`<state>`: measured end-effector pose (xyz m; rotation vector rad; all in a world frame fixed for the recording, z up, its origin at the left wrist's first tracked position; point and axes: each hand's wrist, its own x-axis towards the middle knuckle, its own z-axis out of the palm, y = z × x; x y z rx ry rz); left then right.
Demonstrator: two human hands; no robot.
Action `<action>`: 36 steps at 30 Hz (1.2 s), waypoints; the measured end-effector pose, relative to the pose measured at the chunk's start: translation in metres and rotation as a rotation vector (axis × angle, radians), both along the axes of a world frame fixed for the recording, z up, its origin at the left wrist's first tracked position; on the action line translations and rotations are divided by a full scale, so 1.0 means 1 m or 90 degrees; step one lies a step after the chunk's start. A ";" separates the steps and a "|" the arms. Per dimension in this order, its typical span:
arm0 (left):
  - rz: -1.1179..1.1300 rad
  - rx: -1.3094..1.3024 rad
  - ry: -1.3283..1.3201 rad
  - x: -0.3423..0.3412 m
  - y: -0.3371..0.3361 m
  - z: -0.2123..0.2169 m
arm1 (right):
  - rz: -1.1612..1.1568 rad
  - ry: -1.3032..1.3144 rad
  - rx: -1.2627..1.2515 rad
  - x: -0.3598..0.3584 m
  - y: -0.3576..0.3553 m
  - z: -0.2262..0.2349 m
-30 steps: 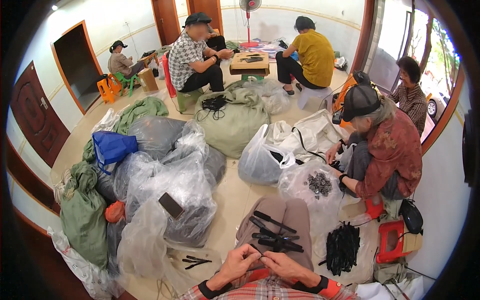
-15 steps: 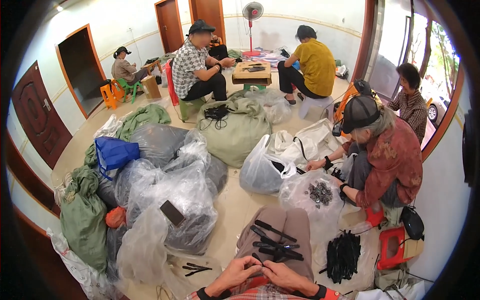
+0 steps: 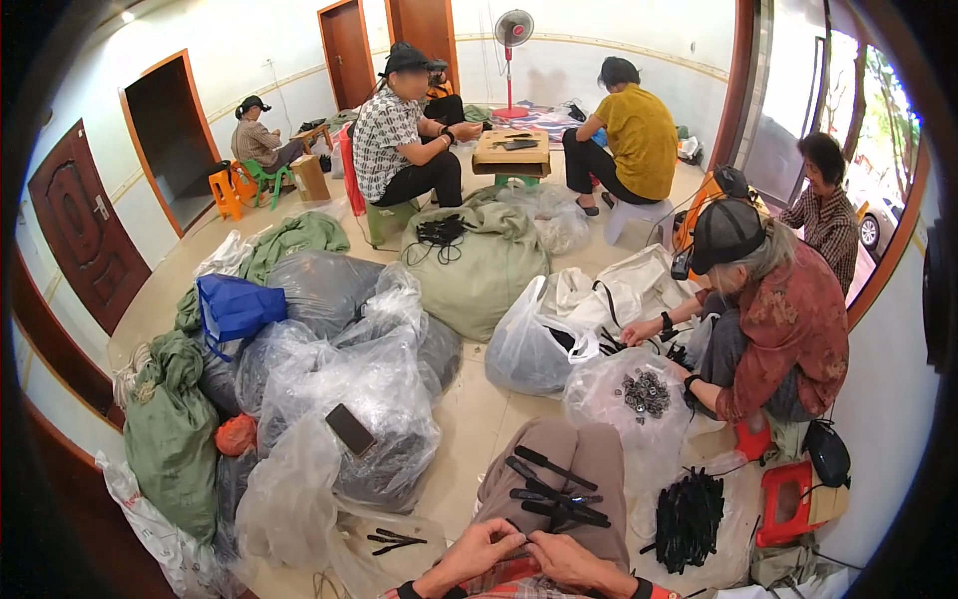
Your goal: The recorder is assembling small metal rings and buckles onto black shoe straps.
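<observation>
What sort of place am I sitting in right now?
Probably a makeshift workshop in a home: several people sit or crouch low, bulging sacks crowd the floor, and black strips lie heaped to your right.

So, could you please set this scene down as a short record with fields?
Left hand: apparently pinching a small dark piece, mostly hidden
Right hand: close beside the left, grip unclear
On the lap: several loose black strips
Right of the lap: heap of black strips
Front left: phone lying on a clear plastic bag
</observation>
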<state>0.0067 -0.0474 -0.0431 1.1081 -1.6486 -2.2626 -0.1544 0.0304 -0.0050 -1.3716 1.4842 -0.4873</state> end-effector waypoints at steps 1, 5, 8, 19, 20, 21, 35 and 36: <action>0.069 -0.118 0.031 -0.002 0.002 -0.002 | -0.004 0.027 -0.015 0.000 0.001 0.001; -0.016 -0.596 0.155 -0.004 -0.016 0.009 | 0.010 0.014 -0.071 -0.003 0.001 0.007; -0.135 -0.125 0.141 0.004 -0.023 0.020 | 0.017 -0.020 -0.101 -0.003 0.003 0.004; -0.072 -0.118 0.041 0.012 -0.018 0.025 | -0.113 -0.071 -0.038 -0.005 0.005 0.006; -0.062 -0.123 0.023 0.013 -0.016 0.024 | -0.124 -0.083 -0.046 -0.004 0.006 0.005; -0.054 -0.126 0.006 0.013 -0.013 0.025 | -0.126 -0.083 -0.042 -0.003 0.008 0.003; 0.064 0.109 0.106 -0.001 -0.013 0.044 | -0.172 -0.344 0.020 0.001 -0.004 -0.006; 0.076 0.058 0.085 -0.004 -0.010 0.047 | -0.170 -0.345 0.020 0.002 -0.005 -0.005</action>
